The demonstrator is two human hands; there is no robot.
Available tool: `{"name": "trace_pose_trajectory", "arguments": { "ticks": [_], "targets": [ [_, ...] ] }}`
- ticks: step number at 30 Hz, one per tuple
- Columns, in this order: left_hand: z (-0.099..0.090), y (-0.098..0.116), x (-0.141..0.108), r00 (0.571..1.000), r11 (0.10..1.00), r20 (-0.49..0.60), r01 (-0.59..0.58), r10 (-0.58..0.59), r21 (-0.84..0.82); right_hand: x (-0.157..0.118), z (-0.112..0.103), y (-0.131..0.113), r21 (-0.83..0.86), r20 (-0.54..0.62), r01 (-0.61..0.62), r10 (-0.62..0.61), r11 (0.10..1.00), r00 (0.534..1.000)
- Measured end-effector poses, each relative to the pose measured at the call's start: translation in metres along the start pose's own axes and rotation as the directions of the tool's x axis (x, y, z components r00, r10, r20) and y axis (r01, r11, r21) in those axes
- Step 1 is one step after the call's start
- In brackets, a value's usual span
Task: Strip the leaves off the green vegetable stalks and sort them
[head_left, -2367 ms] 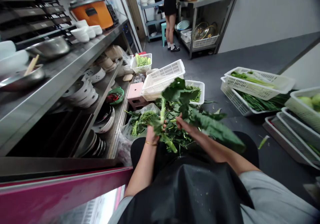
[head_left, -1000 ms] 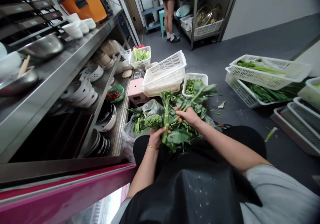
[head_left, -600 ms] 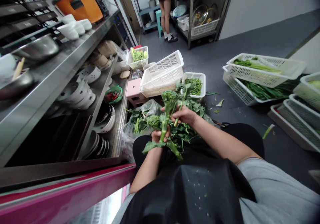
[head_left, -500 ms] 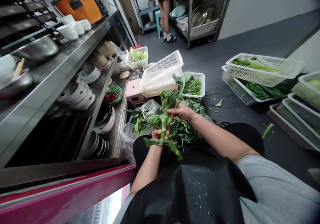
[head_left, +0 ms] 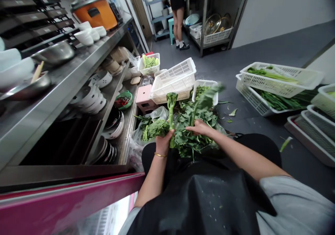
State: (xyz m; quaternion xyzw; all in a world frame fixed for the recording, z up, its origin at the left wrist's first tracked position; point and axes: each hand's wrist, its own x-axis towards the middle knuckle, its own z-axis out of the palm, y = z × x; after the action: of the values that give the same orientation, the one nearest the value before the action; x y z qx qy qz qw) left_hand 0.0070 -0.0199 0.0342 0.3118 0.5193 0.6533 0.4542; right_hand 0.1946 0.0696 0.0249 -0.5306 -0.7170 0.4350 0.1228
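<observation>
Clasping a broccoli stalk (head_left: 171, 118) in the left hand (head_left: 164, 140), just beyond the black apron (head_left: 204, 196), pressing the thumb across its lower part and tucking most of the other fingers out of sight. Standing nearly upright, running its long axis almost straight up the view, pointing its floret end up and away from the body and its bare butt end down towards the lap. Showing a second broccoli head (head_left: 157, 128) just left of the stalk, close against the same hand; being unable to tell if gripped too. Grasping a large leaf (head_left: 205, 100) by its stem in the right hand (head_left: 200, 127), folding the fingers around it. Slanting up and to the right from that fist, blurring towards the tip, overlapping a basket of greens (head_left: 194, 93) in the view. Holding both above a heap of loose leaves (head_left: 193, 137), near a clear plastic bag (head_left: 160, 112).
</observation>
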Motion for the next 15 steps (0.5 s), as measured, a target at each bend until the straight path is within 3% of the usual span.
{"name": "trace_pose_trajectory", "arguments": {
  "ticks": [2,3,5,7,10,12,15],
  "targets": [
    [-0.001,0.001,-0.004,0.997,0.990,-0.037,-0.059,0.064,0.125,0.008,-0.024,0.008,-0.213,0.033,-0.126,0.136,0.969,0.990],
    [0.000,0.000,-0.005,0.994,0.979,-0.049,-0.091,0.102,0.180,0.011,-0.034,0.006,-0.249,0.014,-0.126,0.134,0.960,0.991],
    [0.005,-0.003,-0.007,0.990,0.962,-0.048,-0.118,0.134,0.248,0.013,-0.043,-0.011,-0.189,-0.018,-0.013,0.010,0.982,1.000],
    [0.011,-0.007,-0.008,0.991,0.956,-0.032,-0.115,0.129,0.269,0.010,-0.040,-0.038,-0.104,-0.058,0.175,-0.182,0.979,0.982],
    [0.017,-0.005,-0.012,0.993,0.944,-0.036,-0.092,0.109,0.317,-0.001,-0.025,-0.069,-0.235,-0.230,0.366,-0.418,0.900,0.879],
    [0.019,0.001,-0.017,0.995,0.937,-0.026,-0.081,0.096,0.339,-0.012,-0.019,-0.072,-0.337,-0.281,0.426,-0.522,0.839,0.806],
    [0.021,0.009,-0.029,0.998,0.943,0.053,-0.058,0.043,0.328,-0.028,-0.021,-0.053,-0.340,-0.237,0.488,-0.575,0.804,0.783]
  ]
}}
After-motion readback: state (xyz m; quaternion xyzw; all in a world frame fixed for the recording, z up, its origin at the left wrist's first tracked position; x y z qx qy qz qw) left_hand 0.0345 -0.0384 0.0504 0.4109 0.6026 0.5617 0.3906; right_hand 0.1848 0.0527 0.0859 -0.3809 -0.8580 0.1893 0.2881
